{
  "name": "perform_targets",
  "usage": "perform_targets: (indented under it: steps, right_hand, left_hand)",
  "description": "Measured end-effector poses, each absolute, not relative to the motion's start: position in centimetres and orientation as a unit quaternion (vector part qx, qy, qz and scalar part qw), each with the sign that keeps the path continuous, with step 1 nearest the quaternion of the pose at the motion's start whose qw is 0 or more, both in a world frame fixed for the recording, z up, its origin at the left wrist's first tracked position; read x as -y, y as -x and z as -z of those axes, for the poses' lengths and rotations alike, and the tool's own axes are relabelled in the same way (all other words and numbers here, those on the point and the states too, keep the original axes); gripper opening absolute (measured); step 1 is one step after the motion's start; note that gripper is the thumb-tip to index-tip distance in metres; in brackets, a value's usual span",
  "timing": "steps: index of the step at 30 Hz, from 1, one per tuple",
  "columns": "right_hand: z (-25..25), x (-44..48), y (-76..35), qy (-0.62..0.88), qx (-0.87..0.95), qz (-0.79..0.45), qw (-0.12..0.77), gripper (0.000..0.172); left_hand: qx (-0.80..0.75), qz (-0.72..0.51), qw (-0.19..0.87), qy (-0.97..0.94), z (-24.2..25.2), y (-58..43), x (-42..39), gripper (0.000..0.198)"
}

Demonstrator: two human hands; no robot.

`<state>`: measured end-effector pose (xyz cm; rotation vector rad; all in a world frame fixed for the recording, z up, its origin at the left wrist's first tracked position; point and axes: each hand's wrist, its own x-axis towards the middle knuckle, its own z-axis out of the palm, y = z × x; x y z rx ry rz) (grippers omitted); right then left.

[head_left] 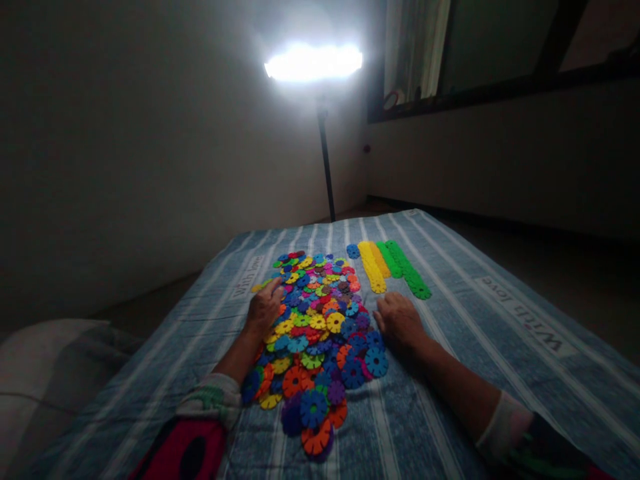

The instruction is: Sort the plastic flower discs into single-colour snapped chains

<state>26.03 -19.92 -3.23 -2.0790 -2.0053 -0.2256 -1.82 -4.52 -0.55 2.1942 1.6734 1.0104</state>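
Observation:
A heap of colourful notched plastic discs point(317, 322) lies spread over the middle of the striped cloth. My left hand point(264, 308) is at the heap's left edge, its fingers stretched out over the discs there. To the right of the heap, my right hand point(400, 321) rests low over the cloth with its fingers curled in; whatever they may hold is hidden. Just beyond it are rows of overlapping discs sorted by colour: a long yellow row point(373, 268), a shorter orange row point(382, 261), and two green rows point(407, 272). A few blue discs point(353, 251) sit left of the yellow row.
The blue-and-white striped cloth point(465, 353) covers the flat surface and carries printed lettering. Behind its far edge a bright lamp point(315, 63) stands on a dark pole point(327, 167). Pale bedding point(45, 373) lies at the left, and a window point(450, 50) is at upper right.

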Motion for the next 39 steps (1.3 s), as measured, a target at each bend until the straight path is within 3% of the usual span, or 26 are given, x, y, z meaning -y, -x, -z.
perform_targets:
  steps: [5,14,22,32,39]
  right_hand:
    - [3.4,19.9,-26.2,0.71,0.69,0.08,0.12,0.02]
    - [3.8,20.0,-26.5,0.704,0.696,0.08,0.118,0.018]
    - [4.3,20.1,-26.8,0.696,0.702,0.095,0.115,0.018]
    - [4.5,20.3,-26.8,0.695,0.705,0.095,0.107,0.016]
    - [4.6,20.1,-26.9,0.691,0.708,0.099,0.111,0.016]
  left_hand:
    - [-0.599,-0.364,0.075,-0.709,0.4,2.5,4.7,0.045]
    - [-0.664,-0.248,0.003,-0.705,2.1,5.1,7.0,0.047]
    - [-0.64,-0.224,0.052,-0.733,2.1,3.4,9.0,0.031]
    - [-0.584,-0.298,0.166,-0.737,1.8,2.4,10.2,0.036]
    - [-0.565,-0.305,0.165,-0.749,1.7,2.3,10.1,0.037]
